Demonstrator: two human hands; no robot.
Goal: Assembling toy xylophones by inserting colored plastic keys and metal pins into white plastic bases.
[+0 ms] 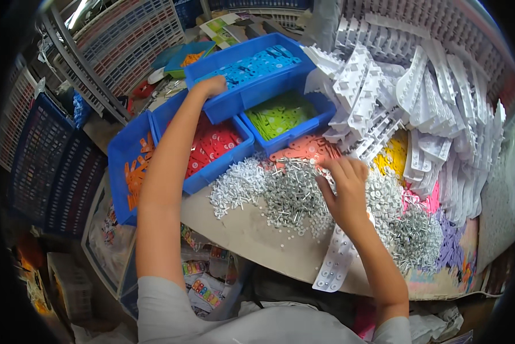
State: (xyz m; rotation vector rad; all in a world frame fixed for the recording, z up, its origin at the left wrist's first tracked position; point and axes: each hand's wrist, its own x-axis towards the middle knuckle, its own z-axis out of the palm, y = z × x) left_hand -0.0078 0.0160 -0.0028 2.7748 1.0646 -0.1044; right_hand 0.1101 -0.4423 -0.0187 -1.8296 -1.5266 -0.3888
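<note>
My left hand (213, 86) reaches over the near wall of the rear blue bin (257, 86), at the light blue flat pieces (260, 64). Its fingers are curled together, and whatever is in them is hidden. My right hand (348, 192) hovers above the heap of silvery metal pins (297, 192), with its thumb apart from its bent fingers and nothing visible between them. Below its wrist, a white plastic strip (333, 264) with small metal dots lies at the table's near edge. Coral flat pieces (309, 148) lie just beyond the right hand.
Blue bins hold red pieces (214, 143), orange pieces (136, 178) and green pieces (281, 117). White plastic strips (441, 97) pile high at right. White small parts (239, 182), more metal pins (415, 238), yellow pieces (394, 153) and purple pieces (451, 243) cover the table (223, 223).
</note>
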